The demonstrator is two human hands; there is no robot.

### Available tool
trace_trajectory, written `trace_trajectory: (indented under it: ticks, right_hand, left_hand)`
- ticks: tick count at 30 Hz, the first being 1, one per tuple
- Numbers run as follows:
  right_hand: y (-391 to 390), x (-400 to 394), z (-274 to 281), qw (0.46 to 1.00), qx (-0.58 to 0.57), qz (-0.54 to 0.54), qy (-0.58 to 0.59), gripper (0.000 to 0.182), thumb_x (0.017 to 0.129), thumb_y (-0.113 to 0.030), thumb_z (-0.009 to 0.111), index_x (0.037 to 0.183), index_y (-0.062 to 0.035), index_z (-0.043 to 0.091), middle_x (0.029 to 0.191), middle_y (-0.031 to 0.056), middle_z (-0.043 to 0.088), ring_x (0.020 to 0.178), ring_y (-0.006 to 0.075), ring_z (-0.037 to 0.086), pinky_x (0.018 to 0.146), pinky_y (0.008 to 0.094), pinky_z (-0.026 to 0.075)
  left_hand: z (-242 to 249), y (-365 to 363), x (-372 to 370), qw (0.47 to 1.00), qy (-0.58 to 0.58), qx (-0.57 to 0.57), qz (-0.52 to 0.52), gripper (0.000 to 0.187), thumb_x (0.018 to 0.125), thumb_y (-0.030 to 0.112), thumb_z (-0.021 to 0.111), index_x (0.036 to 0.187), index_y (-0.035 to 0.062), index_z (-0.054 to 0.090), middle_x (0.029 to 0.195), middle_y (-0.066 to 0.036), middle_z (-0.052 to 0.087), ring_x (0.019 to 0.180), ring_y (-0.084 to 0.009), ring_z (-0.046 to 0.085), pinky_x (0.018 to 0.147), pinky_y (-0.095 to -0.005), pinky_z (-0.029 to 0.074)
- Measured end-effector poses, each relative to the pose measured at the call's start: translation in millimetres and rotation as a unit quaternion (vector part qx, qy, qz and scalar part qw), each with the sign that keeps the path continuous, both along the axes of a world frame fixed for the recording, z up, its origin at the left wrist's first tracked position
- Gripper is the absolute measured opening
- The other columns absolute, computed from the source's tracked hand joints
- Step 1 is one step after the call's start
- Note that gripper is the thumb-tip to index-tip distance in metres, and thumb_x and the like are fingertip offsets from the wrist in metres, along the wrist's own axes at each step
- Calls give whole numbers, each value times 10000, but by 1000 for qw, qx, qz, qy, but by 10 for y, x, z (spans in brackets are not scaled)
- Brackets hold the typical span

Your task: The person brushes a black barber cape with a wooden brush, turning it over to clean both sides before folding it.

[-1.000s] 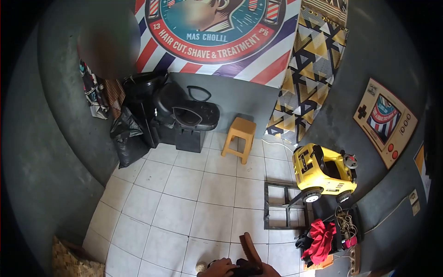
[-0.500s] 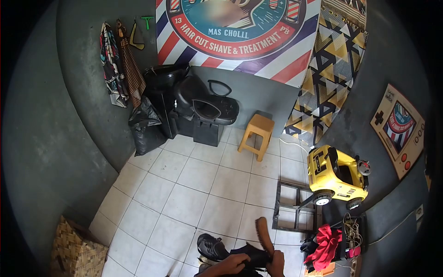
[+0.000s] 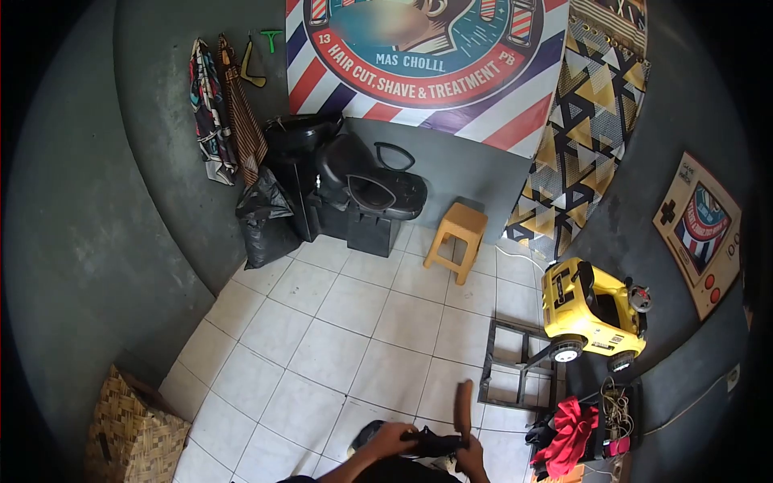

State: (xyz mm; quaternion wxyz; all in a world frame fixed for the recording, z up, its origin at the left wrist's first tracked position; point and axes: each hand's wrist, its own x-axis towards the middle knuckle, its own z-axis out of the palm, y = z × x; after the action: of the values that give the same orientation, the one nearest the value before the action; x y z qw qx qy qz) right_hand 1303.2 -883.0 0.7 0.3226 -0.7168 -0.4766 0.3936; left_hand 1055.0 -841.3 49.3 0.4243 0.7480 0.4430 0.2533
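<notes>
At the bottom of the view, my right hand [image 3: 469, 459] is closed around the lower end of a brown wooden brush [image 3: 463, 406], which points up and away from me. My left hand [image 3: 394, 440] grips the edge of a dark, cloth-like black piece [image 3: 439, 445] that stretches across to my right hand. Its exact kind is hard to make out. Below and beside my left hand, part of a black shoe [image 3: 364, 435] shows on the tiles, mostly covered by the hand and forearm.
A black metal frame [image 3: 527, 354] and a yellow toy car [image 3: 592, 310] stand to the right, near red cloth [image 3: 573, 435] on a rack. Ahead are a tan stool [image 3: 457, 237] and a black wash chair [image 3: 374, 189]. A woven basket [image 3: 137, 435] sits at lower left.
The brush has turned from leaning left to nearly upright. My left hand has shifted up and slightly left, now covering more of the shoe. The whole view has shifted slightly.
</notes>
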Motion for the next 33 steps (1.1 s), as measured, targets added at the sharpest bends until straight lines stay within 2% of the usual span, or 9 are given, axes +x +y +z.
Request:
trace_trajectory:
  ticks: [4,9,13,16,17,19,24,27,33]
  right_hand:
    - [665,78,558,976,191,48,-94,283,601,-103,563,870,-15,566,704,152,558,699,305,569,639,357,452]
    - [825,-206,2652,883,469,-19,-23,183,701,-1,526,864,5,609,773,70,592,728,180,574,684,281,448]
    - [556,-169,2347,876,478,-40,-52,266,717,-48,560,977,-5,597,962,120,585,940,206,537,884,308,371]
    - [288,37,740,945,292,16,-148,260,720,-126,540,953,-47,624,975,210,582,942,316,555,824,376,418]
    - [119,-26,664,976,-45,61,-202,205,707,-179,581,766,10,632,844,189,634,826,299,615,786,414,457]
    - [-283,168,-630,915,-189,223,-279,362,641,-328,590,745,16,635,849,241,620,848,357,607,763,432,473]
    - [-392,-290,226,928,-276,189,-166,337,624,-280,578,845,-41,668,751,206,635,747,324,635,705,393,498]
    - [-138,-542,666,991,-102,48,-71,242,699,-204,550,801,-17,665,569,116,593,518,173,592,483,338,457]
    - [269,-988,2140,965,246,-79,52,371,614,47,497,966,24,613,720,81,626,591,111,576,527,265,469]
  left_hand:
    - [462,616,-34,993,-76,87,33,250,729,104,610,973,56,617,891,-161,617,840,-309,595,769,-349,473]
    - [2271,532,88,938,-143,302,97,342,670,-10,620,1004,60,619,710,-75,469,615,-216,497,567,-292,431]
    - [2045,257,346,884,-185,390,181,398,547,-70,630,921,65,653,888,-89,500,732,-215,499,598,-298,451]
    - [908,378,317,907,-16,404,119,277,676,-28,538,916,58,645,935,-123,544,864,-261,509,700,-395,456]
    - [159,314,241,960,76,269,31,216,702,19,512,856,70,654,968,-139,596,925,-292,536,745,-456,452]
    - [-716,2,109,927,327,13,-182,198,717,99,540,862,125,672,910,-80,638,934,-324,585,803,-478,445]
    - [-366,-219,-269,940,302,-56,-149,229,742,150,525,914,188,671,937,-83,636,932,-270,597,822,-492,423]
    - [-171,-2,-273,976,215,27,-31,192,726,127,535,868,129,664,878,-107,631,855,-281,603,769,-414,455]
    - [1528,245,-370,928,-77,343,123,184,618,28,562,786,45,638,810,-80,629,780,-257,603,680,-333,462]
